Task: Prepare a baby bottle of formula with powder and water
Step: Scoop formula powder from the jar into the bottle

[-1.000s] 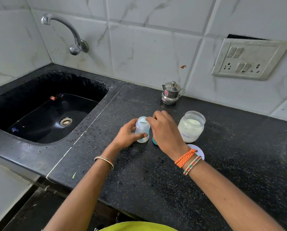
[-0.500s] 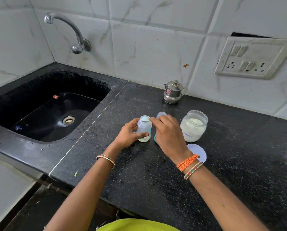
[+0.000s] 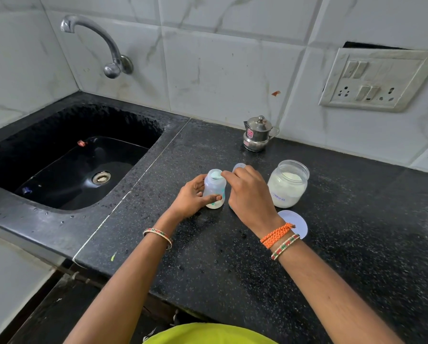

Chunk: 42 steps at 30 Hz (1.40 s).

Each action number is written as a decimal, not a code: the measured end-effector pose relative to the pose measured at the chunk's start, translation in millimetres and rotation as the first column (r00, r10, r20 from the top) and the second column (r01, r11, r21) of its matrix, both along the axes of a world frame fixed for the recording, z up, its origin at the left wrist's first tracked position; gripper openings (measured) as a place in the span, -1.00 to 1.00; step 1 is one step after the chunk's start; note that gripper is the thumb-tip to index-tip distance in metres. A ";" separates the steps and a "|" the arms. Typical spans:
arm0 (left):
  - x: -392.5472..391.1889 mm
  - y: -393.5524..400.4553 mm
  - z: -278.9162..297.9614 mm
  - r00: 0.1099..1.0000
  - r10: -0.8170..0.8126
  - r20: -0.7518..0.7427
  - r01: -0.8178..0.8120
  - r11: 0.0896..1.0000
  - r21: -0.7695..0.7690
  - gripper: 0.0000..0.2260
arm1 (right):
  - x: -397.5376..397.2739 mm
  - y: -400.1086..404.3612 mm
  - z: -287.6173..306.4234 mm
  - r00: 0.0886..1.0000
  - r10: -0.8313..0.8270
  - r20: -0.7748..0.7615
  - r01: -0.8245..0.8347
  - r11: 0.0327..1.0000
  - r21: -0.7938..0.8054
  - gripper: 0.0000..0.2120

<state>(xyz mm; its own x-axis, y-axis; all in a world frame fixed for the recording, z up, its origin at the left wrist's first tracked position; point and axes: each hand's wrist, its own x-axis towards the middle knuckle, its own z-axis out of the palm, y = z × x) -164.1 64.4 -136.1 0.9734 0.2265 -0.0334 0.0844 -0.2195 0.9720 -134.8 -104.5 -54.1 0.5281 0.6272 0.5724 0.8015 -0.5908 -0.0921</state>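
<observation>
1. Head view: the left hand [image 3: 191, 198] wraps round the small baby bottle [image 3: 214, 188], thumb pressed across its front. The bottle stands upright on the black table [image 3: 232, 256], mouth open.
2. The right hand [image 3: 250, 194] hovers just beside the bottle's rim, fingers [image 3: 226, 173] curled, a pale cap-like piece [image 3: 239, 167] peeking behind them — whether they clamp it, I cannot tell.
3. My judgement: keep the bottle steady and vertical, and bring whatever goes in squarely over the mouth — the opening is narrow.
4. Count: one bottle, one open powder jar [image 3: 287, 183], one flat lid [image 3: 296, 223], one steel pot [image 3: 257, 134].
</observation>
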 end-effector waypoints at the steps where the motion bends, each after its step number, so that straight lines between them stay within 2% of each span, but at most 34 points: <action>1: -0.4 -0.2 0.3 1.000 -0.001 -0.002 0.001 1.000 -0.001 -0.43 | -0.4 -0.3 -0.6 1.000 -0.006 0.014 0.006 1.000 0.010 -0.67; 7: -1.7 -1.9 1.6 1.000 -0.003 0.010 0.003 1.000 -0.004 -0.38 | 1.8 -1.6 -4.6 0.999 -0.029 0.042 0.029 1.000 -0.007 -0.69; 12: -1.8 -2.6 2.9 1.000 -0.014 0.004 0.014 1.000 -0.012 -0.47 | 2.9 -3.7 -1.9 0.998 -0.059 0.017 0.058 0.998 0.030 -0.68; 15: -4.5 -2.1 9.1 0.998 -0.060 -0.034 0.060 0.998 -0.023 -0.42 | 5.0 -6.7 4.3 0.987 -0.087 -0.132 0.108 0.981 0.159 -0.68; 18: -9.3 -1.4 19.1 0.988 -0.131 -0.086 0.138 0.987 0.080 -0.08 | 12.5 -11.5 6.5 0.916 -0.045 -0.398 0.211 0.899 0.384 -0.72; 20: -13.1 -6.4 30.4 0.997 -0.070 -0.045 0.074 0.993 0.094 0.02 | 22.4 -18.2 8.4 0.848 0.003 -0.530 0.317 0.799 0.511 -0.82; 22: -15.0 -14.6 47.4 0.996 0.029 0.079 -0.035 0.996 0.077 0.00 | 33.1 -27.6 11.2 0.767 0.066 -0.638 0.432 0.682 0.590 -0.82; 24: -11.8 -23.6 62.8 0.960 0.127 0.251 -0.148 0.987 0.066 -0.10 | 41.2 -38.8 15.4 0.697 0.162 -0.698 0.521 0.555 0.649 -0.83; 26: -4.0 -30.8 75.2 0.903 0.202 0.379 -0.225 0.974 0.017 -0.29 | 47.2 -52.0 20.6 0.689 0.198 -0.698 0.556 0.473 0.683 -0.95; 29: 8.6 -47.4 95.6 0.859 0.216 0.464 -0.181 0.976 -0.120 -0.54 | 56.2 -75.2 22.8 0.726 0.139 -0.674 0.565 0.439 0.699 -0.92; 32: 24.7 -72.3 103.8 0.891 0.091 0.446 -0.032 0.990 -0.140 -0.60 | 64.1 -98.1 21.7 0.743 0.041 -0.668 0.587 0.441 0.679 -0.90; 35: 44.7 -95.9 88.3 0.937 -0.036 0.347 0.087 0.987 -0.134 -0.57 | 66.2 -110.9 19.0 0.732 -0.015 -0.681 0.615 0.442 0.653 -0.86; 38: 60.3 -113.0 68.7 0.962 -0.108 0.251 0.136 0.986 -0.101 -0.54 | 65.6 -114.9 13.3 0.709 -0.040 -0.704 0.637 0.464 0.616 -0.88; 42: 73.3 -124.5 51.3 0.979 -0.118 0.167 0.137 0.985 -0.107 -0.50 | 69.1 -113.2 3.0 0.662 -0.042 -0.749 0.663 0.500 0.557 -0.94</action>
